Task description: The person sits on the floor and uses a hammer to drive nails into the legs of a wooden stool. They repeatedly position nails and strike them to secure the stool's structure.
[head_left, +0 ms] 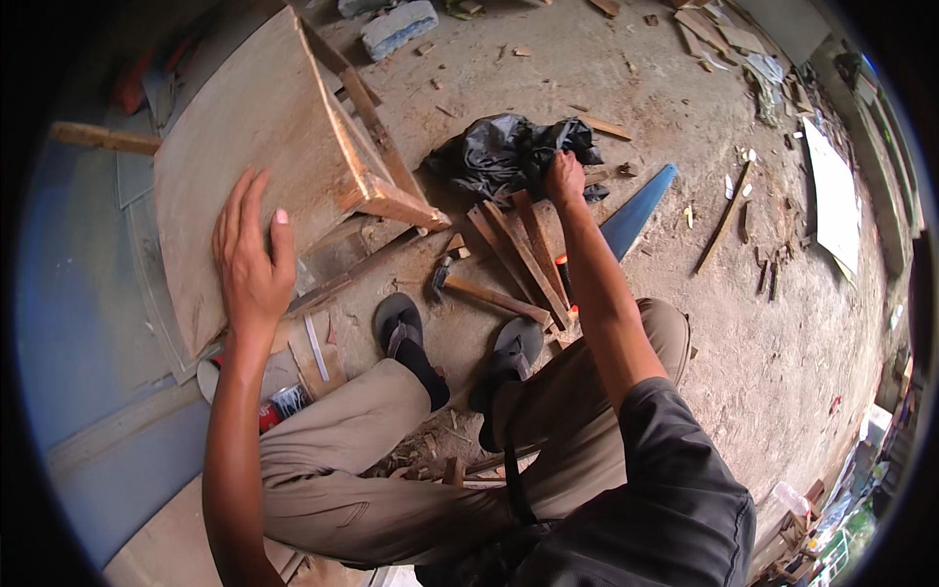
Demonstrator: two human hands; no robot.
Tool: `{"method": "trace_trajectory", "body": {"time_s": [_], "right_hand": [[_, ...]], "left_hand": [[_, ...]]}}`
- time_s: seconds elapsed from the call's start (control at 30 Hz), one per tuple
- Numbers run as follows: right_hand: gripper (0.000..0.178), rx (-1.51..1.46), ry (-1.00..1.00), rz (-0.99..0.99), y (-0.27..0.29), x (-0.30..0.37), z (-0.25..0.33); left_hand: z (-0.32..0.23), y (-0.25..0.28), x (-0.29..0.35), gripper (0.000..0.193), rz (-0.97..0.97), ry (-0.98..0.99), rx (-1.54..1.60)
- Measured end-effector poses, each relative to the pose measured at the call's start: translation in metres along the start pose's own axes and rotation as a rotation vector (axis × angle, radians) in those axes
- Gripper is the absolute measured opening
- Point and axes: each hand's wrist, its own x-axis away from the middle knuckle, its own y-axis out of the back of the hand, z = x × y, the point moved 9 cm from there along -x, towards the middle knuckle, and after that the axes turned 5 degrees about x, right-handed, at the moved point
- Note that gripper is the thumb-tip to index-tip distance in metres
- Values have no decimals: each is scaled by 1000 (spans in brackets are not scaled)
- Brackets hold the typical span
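Observation:
My left hand [256, 249] lies flat with its fingers stretched along a wooden panel [245, 117], part of a tilted wooden frame piece at the left. Out in front, my right hand [564, 179] is closed on the crumpled black plastic bag [499, 152] on the floor. Below that hand are several loose wooden strips [514, 245]. A blue saw blade [636, 210] sticks out beside my right forearm, which hides part of it. Between the frame and my feet rests a hammer [489, 293] with a wooden handle.
A grey concrete block [399, 29] sits at the far side. To the right are a white sheet [831, 201], a thin stick [724, 217] and scattered wood scraps. A red can [270, 416] stands by my left knee. Blue panels [88, 293] line the left side.

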Motion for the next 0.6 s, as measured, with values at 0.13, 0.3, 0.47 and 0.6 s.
{"method": "trace_trajectory", "body": {"time_s": [0.13, 0.3, 0.47, 0.6], "right_hand": [[14, -43, -42, -77, 0, -4, -2], [12, -18, -136, -67, -4, 13, -18], [13, -86, -84, -13, 3, 25, -11], [17, -190, -85, -71, 14, 32, -12]], "left_hand": [[-3, 3, -1, 45, -12, -6, -17], [-8, 4, 0, 44, -45, -21, 10], [-11, 8, 0, 42, -52, -21, 9], [-10, 8, 1, 41, -71, -41, 5]]}}
